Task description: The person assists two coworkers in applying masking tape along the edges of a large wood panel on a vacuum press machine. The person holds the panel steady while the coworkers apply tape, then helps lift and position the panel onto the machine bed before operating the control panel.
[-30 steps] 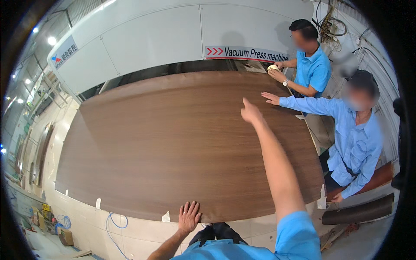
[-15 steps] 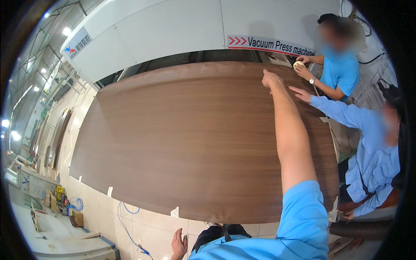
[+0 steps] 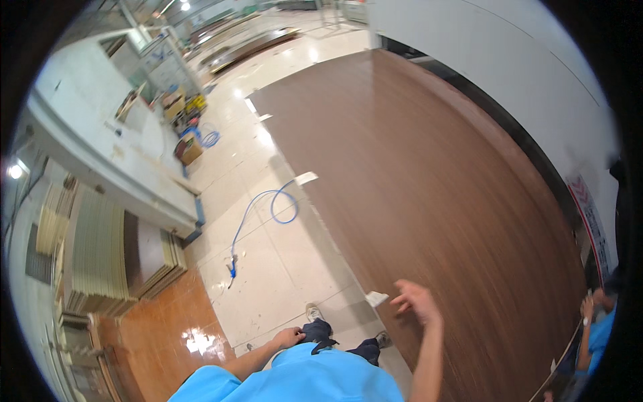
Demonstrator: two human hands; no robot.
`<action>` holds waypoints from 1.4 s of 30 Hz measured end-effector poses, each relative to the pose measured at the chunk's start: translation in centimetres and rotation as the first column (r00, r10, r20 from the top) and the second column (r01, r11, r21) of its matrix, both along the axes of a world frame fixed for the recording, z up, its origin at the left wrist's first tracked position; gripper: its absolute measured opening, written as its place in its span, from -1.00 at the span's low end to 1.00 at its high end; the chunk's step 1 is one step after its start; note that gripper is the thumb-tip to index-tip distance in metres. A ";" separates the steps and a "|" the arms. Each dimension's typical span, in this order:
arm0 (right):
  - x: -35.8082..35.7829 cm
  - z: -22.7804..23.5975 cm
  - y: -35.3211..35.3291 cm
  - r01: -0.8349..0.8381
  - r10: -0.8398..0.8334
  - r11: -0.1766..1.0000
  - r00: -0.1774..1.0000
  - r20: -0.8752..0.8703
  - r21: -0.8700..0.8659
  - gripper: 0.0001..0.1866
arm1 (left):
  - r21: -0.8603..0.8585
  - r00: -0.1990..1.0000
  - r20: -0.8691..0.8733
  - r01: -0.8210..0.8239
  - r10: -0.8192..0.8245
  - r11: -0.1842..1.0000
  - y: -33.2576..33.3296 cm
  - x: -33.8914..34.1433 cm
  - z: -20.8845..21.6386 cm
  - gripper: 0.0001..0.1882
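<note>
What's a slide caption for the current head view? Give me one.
Right hand above a large brown wood-grain panel with pale tabs along one edge.

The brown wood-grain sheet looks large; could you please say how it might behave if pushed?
The sheet may resist sliding, as pale tape-like tabs dot its left edge. Its breadth probably makes it awkward to shift evenly.
</note>
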State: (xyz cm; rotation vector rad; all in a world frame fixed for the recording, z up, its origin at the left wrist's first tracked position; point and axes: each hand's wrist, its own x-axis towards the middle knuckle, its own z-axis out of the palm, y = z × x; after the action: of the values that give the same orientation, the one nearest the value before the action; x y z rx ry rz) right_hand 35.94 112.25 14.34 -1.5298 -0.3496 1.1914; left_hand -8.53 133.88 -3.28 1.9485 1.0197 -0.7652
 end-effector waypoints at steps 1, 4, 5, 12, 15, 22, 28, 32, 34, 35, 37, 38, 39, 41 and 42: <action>-3.9 -1.3 3.6 -0.174 0.167 0.982 0.981 -0.100 -0.072 -0.58 | -0.030 0.993 0.021 -0.112 0.112 0.993 1.5 -1.2 -0.6 -0.47; -12.9 -3.2 13.1 -0.507 0.505 0.861 0.841 -0.191 0.045 -0.54 | -0.070 0.934 0.004 -0.355 0.356 0.932 7.9 -4.8 -2.8 -0.48; -14.9 -3.5 15.7 -0.573 0.581 0.814 0.793 -0.184 0.099 -0.52 | -0.081 0.923 0.010 -0.383 0.385 0.920 10.2 -5.9 -3.6 -0.43; -16.3 -3.1 31.1 -0.522 0.544 0.838 0.821 0.175 -0.158 -0.46 | -0.086 0.746 0.242 -0.620 0.620 0.780 23.6 -6.5 -2.2 -0.50; -14.4 -3.0 36.3 -0.428 0.485 0.870 0.832 0.269 -0.244 -0.47 | -0.119 0.754 0.307 -0.575 0.581 0.809 27.8 -5.2 -2.1 -0.52; -12.7 -6.3 52.7 -0.451 0.506 0.858 0.826 0.250 -0.247 -0.49 | -0.285 0.678 0.164 -0.663 0.717 0.692 39.2 -5.8 -4.7 -0.56; -13.4 -7.0 72.3 -0.548 0.604 0.796 0.694 0.392 -0.255 -0.48 | -0.226 0.417 -0.038 -0.889 0.908 0.398 52.0 -11.2 -1.3 -0.62; -13.1 -4.6 86.5 -0.700 0.656 0.686 0.478 0.584 -0.197 -0.47 | -0.274 0.127 0.092 -0.950 0.988 0.148 60.5 -13.1 0.3 -0.68; -12.7 -3.5 93.7 -0.752 0.692 0.627 0.420 0.587 -0.200 -0.46 | -0.299 -0.058 0.089 -0.954 0.994 -0.029 64.4 -13.2 -0.1 -0.70; -12.5 -3.3 97.2 -0.758 0.705 0.610 0.385 0.596 -0.232 -0.46 | -0.322 -0.068 0.073 -0.946 0.995 -0.040 66.3 -13.0 -0.7 -0.71; -12.4 -3.5 103.9 -0.775 0.706 0.580 0.325 0.629 -0.251 -0.46 | -0.351 -0.128 -0.008 -0.928 0.992 -0.122 69.4 -12.9 -2.6 -0.73; -12.4 -3.9 107.1 -0.758 0.693 0.600 0.334 0.639 -0.256 -0.46 | -0.348 -0.070 -0.147 -0.930 0.987 -0.118 71.9 -12.9 -3.8 -0.76; -12.4 -4.4 109.8 -0.738 0.683 0.622 0.346 0.643 -0.264 -0.47 | -0.395 0.015 -0.179 -0.917 0.984 -0.058 74.0 -13.2 -4.8 -0.77; -12.0 -5.6 115.0 -0.665 0.628 0.705 0.423 0.653 -0.248 -0.48 | -0.248 0.492 0.002 -0.843 0.871 0.477 79.4 -14.0 -6.7 -0.80; -11.9 -6.1 116.9 -0.608 0.581 0.762 0.492 0.648 -0.222 -0.49 | -0.117 0.662 0.075 -0.737 0.746 0.666 82.6 -14.6 -7.3 -0.81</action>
State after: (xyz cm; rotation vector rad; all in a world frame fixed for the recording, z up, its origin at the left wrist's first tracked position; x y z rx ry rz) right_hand 23.99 229.15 8.21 -1.8498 -1.5243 1.0414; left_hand -23.12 216.47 -10.54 1.2834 1.5350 -0.2013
